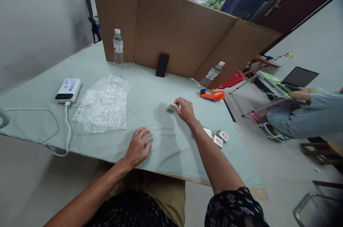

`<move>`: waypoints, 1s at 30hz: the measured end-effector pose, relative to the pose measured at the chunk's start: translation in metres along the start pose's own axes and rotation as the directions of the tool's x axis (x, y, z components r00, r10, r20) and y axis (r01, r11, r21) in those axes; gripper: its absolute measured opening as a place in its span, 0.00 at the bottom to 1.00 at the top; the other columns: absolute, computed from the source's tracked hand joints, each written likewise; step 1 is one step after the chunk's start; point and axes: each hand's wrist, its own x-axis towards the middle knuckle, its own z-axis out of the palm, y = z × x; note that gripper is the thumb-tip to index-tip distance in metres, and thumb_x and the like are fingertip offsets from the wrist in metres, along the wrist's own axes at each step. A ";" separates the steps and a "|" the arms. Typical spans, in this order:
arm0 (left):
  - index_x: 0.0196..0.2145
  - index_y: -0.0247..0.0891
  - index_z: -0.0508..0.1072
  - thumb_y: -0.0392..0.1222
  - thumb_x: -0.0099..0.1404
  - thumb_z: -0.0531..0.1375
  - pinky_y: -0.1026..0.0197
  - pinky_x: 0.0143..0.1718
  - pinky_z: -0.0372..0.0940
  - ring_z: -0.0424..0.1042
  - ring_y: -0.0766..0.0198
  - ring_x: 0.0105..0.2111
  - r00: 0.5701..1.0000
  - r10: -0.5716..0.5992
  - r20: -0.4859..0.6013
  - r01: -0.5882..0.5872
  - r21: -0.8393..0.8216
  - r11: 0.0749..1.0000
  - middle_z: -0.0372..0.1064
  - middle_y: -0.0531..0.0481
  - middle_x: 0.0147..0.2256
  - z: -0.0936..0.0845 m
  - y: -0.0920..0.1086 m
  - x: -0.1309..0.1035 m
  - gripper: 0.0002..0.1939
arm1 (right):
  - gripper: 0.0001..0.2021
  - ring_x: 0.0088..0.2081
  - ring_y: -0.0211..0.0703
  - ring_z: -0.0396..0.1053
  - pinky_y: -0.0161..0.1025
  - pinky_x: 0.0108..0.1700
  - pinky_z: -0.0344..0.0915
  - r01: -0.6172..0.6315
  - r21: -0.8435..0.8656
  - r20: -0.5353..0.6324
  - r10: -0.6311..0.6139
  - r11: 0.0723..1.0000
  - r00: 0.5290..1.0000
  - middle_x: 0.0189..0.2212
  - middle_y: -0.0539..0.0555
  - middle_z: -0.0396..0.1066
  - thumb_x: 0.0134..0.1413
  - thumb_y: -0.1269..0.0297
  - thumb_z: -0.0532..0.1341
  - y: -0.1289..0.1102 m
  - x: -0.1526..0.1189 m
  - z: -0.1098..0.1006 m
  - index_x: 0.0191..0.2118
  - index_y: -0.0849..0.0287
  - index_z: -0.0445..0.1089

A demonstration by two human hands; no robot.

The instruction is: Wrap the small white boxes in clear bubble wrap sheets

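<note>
My right hand [184, 109] has its fingers closed on a small white box [172, 104] near the middle of the table. Resting at the front edge, my left hand [138, 145] is open, its fingers slightly curled on the cloth and holding nothing. Several small white boxes with red print [218, 141] lie together beside my right forearm. To the left of both hands a stack of clear bubble wrap sheets [104, 107] lies flat on the green tablecloth [150, 93].
A cardboard screen [174, 26] stands along the back, with a phone [162, 65] and two water bottles [118, 48] before it. An orange tape dispenser [213, 94] sits at the right, a cabled power bank [68, 90] at the left. A seated person [302, 112] is beyond.
</note>
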 end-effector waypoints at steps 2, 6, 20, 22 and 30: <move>0.46 0.40 0.75 0.30 0.59 0.57 0.40 0.58 0.63 0.64 0.49 0.55 1.000 -0.008 0.008 0.008 0.006 1.000 0.71 0.42 0.48 0.000 0.001 0.000 0.18 | 0.11 0.50 0.53 0.70 0.47 0.50 0.60 -0.041 0.000 0.045 0.041 0.999 0.998 0.46 0.59 0.76 0.54 0.68 0.61 0.007 0.004 0.008 0.44 0.58 0.71; 0.44 0.40 0.76 0.31 0.59 0.57 0.40 0.58 0.63 0.64 0.49 0.55 1.000 -0.017 0.013 0.017 0.024 1.000 0.72 0.43 0.47 -0.001 0.002 0.000 0.17 | 0.12 0.48 0.51 0.71 0.46 0.49 0.60 -0.016 0.013 0.069 0.016 1.000 0.998 0.45 0.58 0.77 0.52 0.69 0.62 0.016 0.005 0.012 0.44 0.58 0.71; 0.42 0.38 0.76 0.31 0.60 0.58 0.42 0.58 0.63 0.64 0.49 0.54 0.998 -0.024 0.057 0.021 0.048 0.999 0.71 0.41 0.46 -0.005 0.006 0.004 0.14 | 0.07 0.41 0.58 0.73 0.55 0.43 0.65 -0.017 -0.054 0.014 0.018 0.998 1.000 0.37 0.60 0.76 0.55 0.58 0.60 0.078 -0.020 -0.013 0.37 0.53 0.71; 0.43 0.38 0.76 0.31 0.60 0.58 0.42 0.58 0.63 0.64 0.48 0.55 0.998 -0.024 0.061 0.021 0.054 0.998 0.71 0.41 0.47 -0.008 0.010 0.004 0.14 | 0.07 0.45 0.63 0.71 0.60 0.44 0.64 0.003 -0.066 0.011 -0.002 0.998 1.000 0.42 0.63 0.75 0.51 0.56 0.62 0.073 -0.018 -0.019 0.34 0.53 0.71; 0.43 0.37 0.76 0.31 0.63 0.58 0.44 0.55 0.65 0.66 0.50 0.53 0.998 0.004 -0.069 0.001 0.073 0.997 0.72 0.41 0.46 -0.056 0.011 -0.016 0.12 | 0.12 0.46 0.57 0.70 0.54 0.48 0.63 0.247 -0.014 0.048 -0.246 0.969 0.968 0.46 0.63 0.73 0.55 0.64 0.62 -0.082 -0.028 -0.010 0.46 0.58 0.73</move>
